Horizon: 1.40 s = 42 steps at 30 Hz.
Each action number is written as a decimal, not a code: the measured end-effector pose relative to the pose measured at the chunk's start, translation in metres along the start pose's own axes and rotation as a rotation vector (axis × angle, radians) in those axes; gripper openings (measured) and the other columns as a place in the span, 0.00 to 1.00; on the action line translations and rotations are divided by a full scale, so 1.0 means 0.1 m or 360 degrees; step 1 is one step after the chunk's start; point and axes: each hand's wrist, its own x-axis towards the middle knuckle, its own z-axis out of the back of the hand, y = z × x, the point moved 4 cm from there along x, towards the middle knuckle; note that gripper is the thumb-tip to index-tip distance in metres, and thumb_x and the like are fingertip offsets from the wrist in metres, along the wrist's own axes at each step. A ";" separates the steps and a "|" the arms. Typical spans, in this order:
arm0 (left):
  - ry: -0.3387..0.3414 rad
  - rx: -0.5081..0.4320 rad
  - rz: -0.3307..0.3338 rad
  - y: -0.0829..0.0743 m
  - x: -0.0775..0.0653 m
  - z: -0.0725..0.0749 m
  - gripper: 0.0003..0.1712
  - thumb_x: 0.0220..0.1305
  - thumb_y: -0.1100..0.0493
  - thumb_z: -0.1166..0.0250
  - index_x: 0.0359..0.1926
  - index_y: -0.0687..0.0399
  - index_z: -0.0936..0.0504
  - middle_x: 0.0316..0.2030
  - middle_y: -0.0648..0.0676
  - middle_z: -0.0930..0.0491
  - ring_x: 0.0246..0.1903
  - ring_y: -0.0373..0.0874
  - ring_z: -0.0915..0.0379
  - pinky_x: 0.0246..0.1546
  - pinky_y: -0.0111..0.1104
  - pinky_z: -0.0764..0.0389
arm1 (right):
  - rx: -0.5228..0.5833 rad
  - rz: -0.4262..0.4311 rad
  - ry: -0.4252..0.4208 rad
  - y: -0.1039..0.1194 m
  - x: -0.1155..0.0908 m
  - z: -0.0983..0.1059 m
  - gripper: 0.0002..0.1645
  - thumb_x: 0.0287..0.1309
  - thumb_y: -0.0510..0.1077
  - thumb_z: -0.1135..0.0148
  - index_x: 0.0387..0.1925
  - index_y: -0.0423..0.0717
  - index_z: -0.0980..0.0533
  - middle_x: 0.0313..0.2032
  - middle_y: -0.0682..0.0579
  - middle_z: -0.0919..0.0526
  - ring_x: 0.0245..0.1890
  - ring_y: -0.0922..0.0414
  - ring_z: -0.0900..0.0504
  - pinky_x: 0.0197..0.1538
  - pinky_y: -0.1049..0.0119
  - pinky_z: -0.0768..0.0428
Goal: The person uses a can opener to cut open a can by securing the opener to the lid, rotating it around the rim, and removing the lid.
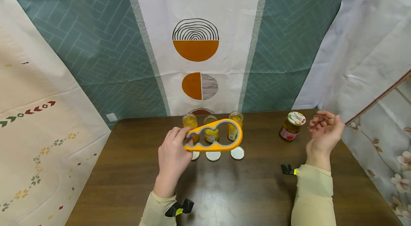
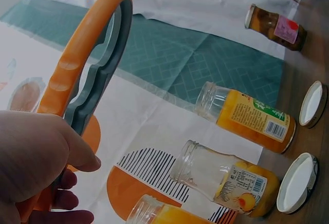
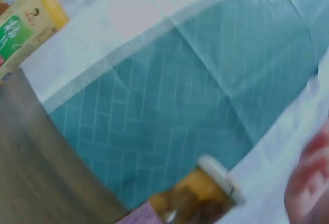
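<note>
My left hand (image 1: 174,156) grips one end of an orange jar opener (image 1: 218,148) with a wavy grey inner edge. The tool is held up above the table, its rounded end pointing right. Behind it stand three lidless glass jars of yellow fruit: a left jar (image 1: 190,121), a middle jar (image 1: 211,136) and a right jar (image 1: 236,116). My right hand (image 1: 325,135) is raised at the right with loosely curled fingers, holding nothing. Just left of it, a jar with a patterned lid (image 1: 290,126) stands upright, dark contents and a pink label showing.
On the brown wooden table (image 1: 128,179), three white lids lie in front of the lidless jars, among them a middle lid (image 1: 213,155) and a right lid (image 1: 237,153). A patterned cloth (image 1: 279,47) hangs along the table's back edge, with more cloth at both sides.
</note>
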 end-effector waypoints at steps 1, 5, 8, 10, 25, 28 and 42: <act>0.0002 -0.0001 0.0002 0.01 -0.01 0.00 0.21 0.54 0.71 0.25 0.50 0.53 0.10 0.36 0.50 0.20 0.34 0.47 0.23 0.20 0.42 0.21 | 0.0022 -0.0032 -0.0077 -0.03 0.03 0.06 0.23 0.81 0.51 0.54 0.50 0.40 0.17 0.34 0.51 0.19 0.32 0.59 0.23 0.31 0.71 0.29; 0.0006 -0.0012 0.0005 0.04 -0.03 0.00 0.20 0.54 0.71 0.25 0.49 0.54 0.10 0.36 0.50 0.19 0.34 0.48 0.23 0.21 0.42 0.20 | -0.0415 -0.0316 0.0033 -0.27 0.14 0.21 0.32 0.82 0.60 0.59 0.79 0.60 0.33 0.65 0.52 0.25 0.63 0.58 0.29 0.60 0.64 0.30; 0.0011 -0.0017 0.0006 0.05 -0.04 0.00 0.20 0.54 0.71 0.25 0.49 0.54 0.10 0.36 0.50 0.19 0.34 0.47 0.22 0.21 0.43 0.20 | -0.0840 -0.0474 0.0367 -0.49 0.17 0.23 0.44 0.80 0.62 0.50 0.87 0.62 0.53 0.81 0.47 0.44 0.80 0.52 0.46 0.78 0.52 0.47; 0.0012 -0.0018 0.0007 0.05 -0.04 -0.01 0.20 0.54 0.71 0.25 0.49 0.54 0.10 0.37 0.50 0.19 0.35 0.47 0.22 0.21 0.43 0.20 | -0.1092 -0.0509 0.0495 -0.60 0.18 0.24 0.53 0.76 0.61 0.41 0.88 0.56 0.56 0.83 0.44 0.49 0.82 0.49 0.49 0.81 0.46 0.49; 0.0015 0.0008 -0.0011 0.02 -0.03 0.00 0.20 0.53 0.71 0.24 0.48 0.55 0.10 0.35 0.50 0.19 0.34 0.48 0.23 0.21 0.42 0.19 | -0.1605 -0.0350 0.0427 -0.79 0.22 0.35 0.57 0.62 0.56 0.23 0.82 0.41 0.42 0.74 0.34 0.32 0.72 0.37 0.32 0.73 0.40 0.34; 0.0014 0.0004 -0.0010 0.02 -0.02 0.00 0.20 0.53 0.72 0.24 0.48 0.55 0.09 0.36 0.50 0.19 0.34 0.48 0.23 0.21 0.42 0.19 | -0.1640 -0.0368 0.0443 -0.80 0.21 0.36 0.58 0.62 0.58 0.24 0.82 0.40 0.44 0.74 0.33 0.33 0.72 0.35 0.33 0.72 0.39 0.34; 0.0042 -0.0022 0.0007 -0.01 -0.01 0.01 0.22 0.53 0.72 0.24 0.50 0.56 0.09 0.41 0.53 0.16 0.39 0.50 0.20 0.25 0.45 0.16 | -0.1740 -0.0340 0.0410 -0.82 0.17 0.42 0.56 0.64 0.57 0.26 0.80 0.36 0.43 0.72 0.29 0.32 0.72 0.34 0.33 0.73 0.38 0.35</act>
